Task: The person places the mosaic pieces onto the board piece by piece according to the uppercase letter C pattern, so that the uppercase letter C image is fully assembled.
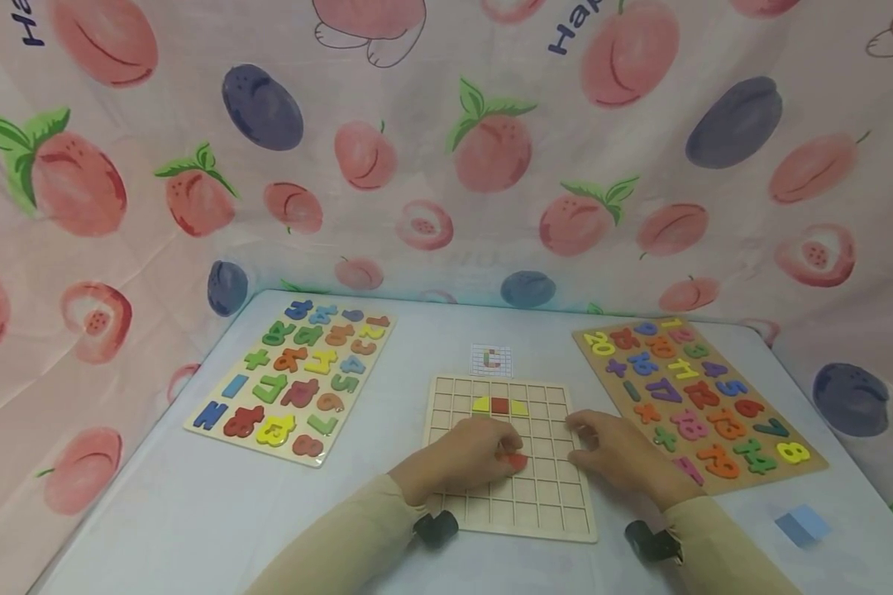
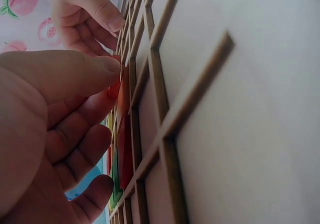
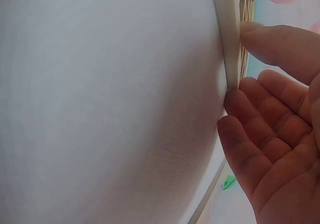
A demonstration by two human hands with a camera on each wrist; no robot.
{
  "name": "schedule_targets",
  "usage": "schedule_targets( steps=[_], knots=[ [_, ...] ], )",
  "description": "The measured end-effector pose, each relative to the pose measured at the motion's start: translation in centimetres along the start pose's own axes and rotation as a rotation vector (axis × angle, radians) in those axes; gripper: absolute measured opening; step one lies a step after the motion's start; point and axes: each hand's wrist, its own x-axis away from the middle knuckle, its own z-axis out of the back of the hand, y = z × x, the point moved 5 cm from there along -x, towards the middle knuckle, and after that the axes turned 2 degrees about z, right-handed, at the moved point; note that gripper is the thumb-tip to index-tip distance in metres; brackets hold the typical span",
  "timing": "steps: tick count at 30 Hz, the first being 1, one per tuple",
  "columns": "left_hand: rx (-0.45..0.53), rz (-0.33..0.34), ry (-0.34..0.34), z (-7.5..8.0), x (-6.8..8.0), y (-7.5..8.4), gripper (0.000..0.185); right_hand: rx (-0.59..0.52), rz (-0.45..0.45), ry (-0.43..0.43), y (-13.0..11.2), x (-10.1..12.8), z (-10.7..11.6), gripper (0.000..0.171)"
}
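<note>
My left hand point(image 1: 470, 453) is over the wooden grid board point(image 1: 561, 494), pinching a small red piece point(image 1: 517, 462) between thumb and fingers. In the left wrist view, the red piece point(image 2: 114, 88) is close against the board's ridges. Two yellow pieces point(image 1: 519, 406) flank a red square point(image 1: 500, 406) in an upper row. The left wrist view also shows a green piece point(image 2: 116, 176) and a dark red piece point(image 2: 125, 149) in the grid, behind the left hand in the head view. My right hand point(image 1: 616, 453) rests loosely at the board's right edge, its thumb touching the rim.
Behind the grid board lies a small printed card point(image 1: 492, 360) with a coloured pattern. Number puzzle boards lie at left point(image 1: 216, 417) and right point(image 1: 774, 478). A light blue block point(image 1: 804, 526) is at the front right. A fruit-print cloth point(image 1: 446, 273) hangs behind the table.
</note>
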Motion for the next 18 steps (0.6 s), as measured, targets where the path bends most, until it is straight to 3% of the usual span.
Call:
schedule_targets(
  steps=[18],
  knots=[
    [-0.059, -0.022, 0.016, -0.3, -0.41, 0.38, 0.027, 0.001, 0.005, 0.012, -0.21, 0.17, 0.03, 0.049]
  ],
)
